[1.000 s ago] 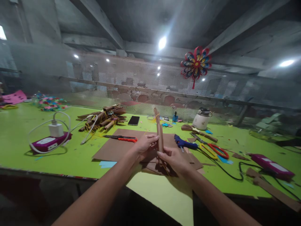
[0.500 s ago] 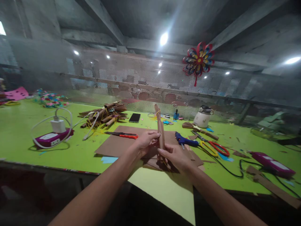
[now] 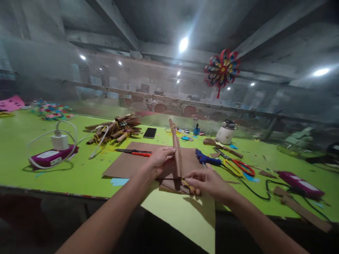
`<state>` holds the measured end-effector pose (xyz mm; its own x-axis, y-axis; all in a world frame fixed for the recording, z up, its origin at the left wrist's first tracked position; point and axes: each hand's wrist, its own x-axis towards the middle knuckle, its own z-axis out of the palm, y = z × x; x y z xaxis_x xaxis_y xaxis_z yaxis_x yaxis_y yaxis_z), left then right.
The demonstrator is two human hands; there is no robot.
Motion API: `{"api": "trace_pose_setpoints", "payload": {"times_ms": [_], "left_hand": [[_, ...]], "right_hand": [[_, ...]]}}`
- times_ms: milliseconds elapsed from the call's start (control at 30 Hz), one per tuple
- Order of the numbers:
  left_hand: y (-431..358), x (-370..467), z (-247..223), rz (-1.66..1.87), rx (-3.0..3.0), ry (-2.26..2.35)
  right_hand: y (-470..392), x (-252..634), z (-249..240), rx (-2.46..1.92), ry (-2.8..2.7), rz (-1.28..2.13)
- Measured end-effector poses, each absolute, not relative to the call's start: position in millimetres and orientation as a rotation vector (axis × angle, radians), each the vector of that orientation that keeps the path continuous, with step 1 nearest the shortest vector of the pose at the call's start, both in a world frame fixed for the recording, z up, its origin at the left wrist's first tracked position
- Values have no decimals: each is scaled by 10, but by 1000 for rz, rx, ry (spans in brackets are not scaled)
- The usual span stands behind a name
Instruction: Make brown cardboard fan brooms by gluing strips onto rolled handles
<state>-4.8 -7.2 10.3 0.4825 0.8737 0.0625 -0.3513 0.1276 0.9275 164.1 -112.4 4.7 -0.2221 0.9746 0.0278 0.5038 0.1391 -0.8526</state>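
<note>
Over the brown sheet (image 3: 127, 165): slim brown roll (image 3: 178, 160), raised and tilted, upper end leaning slightly left, lower end near the right hand (image 3: 208, 181).
Left hand (image 3: 160, 160): grip pinching the roll between thumb and fingers, partway along its length.
Right hand: grip pressed together, thumb and fingertips pinching yellow thread (image 3: 189, 186) at the roll's lower end.
Purple socket blocks: left unit (image 3: 50, 157) and right unit (image 3: 302, 185) each bear a pale label; print too small to read.
Pink sheet (image 3: 12, 103): dark marks, illegible, far left.
Desk edge: near rim of the green desk (image 3: 87, 180) passes under both forearms; pale yellow sheet (image 3: 182, 211) overhangs it.
Left-side room: green surface extends between left unit and brown sheet.
Right-side room: narrower; blue glue gun (image 3: 210, 159) lies just beside the right hand, scissors (image 3: 227, 157) beyond.
Roll finish: plain brown, lengthwise ridge, yellow tie near the upper end.
</note>
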Motion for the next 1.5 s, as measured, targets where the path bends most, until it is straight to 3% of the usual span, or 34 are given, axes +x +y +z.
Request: {"api": "trace_pose_setpoints", "payload": {"times_ms": [133, 233, 467, 633, 733, 900, 1133, 1333, 1500], "left_hand": [[-50, -41, 97, 922, 1085, 555], [-47, -48, 106, 924, 1091, 546], [-26, -61, 124, 1021, 1070, 553], [20, -33, 78, 1081, 1016, 589], [15, -27, 50, 1073, 1011, 615], [-18, -52, 37, 1054, 1017, 624], [-41, -55, 52, 1003, 1034, 603], [-37, -42, 43, 1009, 1060, 602], [-55, -79, 65, 1003, 1078, 546]], "right_hand": [[-892, 2331, 190, -1573, -1697, 314], [-613, 2962, 258, -1842, -1498, 31], [-275, 3584, 226, -2045, -1449, -63], [-314, 3243, 72, -1920, -1892, 80], [-315, 2956, -69, -1916, -2173, -47], [-222, 2733, -251, -1960, -2101, -163], [-128, 2867, -191, -1968, -1908, -26], [-361, 2710, 281, -1241, -1399, 829], [-513, 2167, 367, -876, -1309, 1132]]}}
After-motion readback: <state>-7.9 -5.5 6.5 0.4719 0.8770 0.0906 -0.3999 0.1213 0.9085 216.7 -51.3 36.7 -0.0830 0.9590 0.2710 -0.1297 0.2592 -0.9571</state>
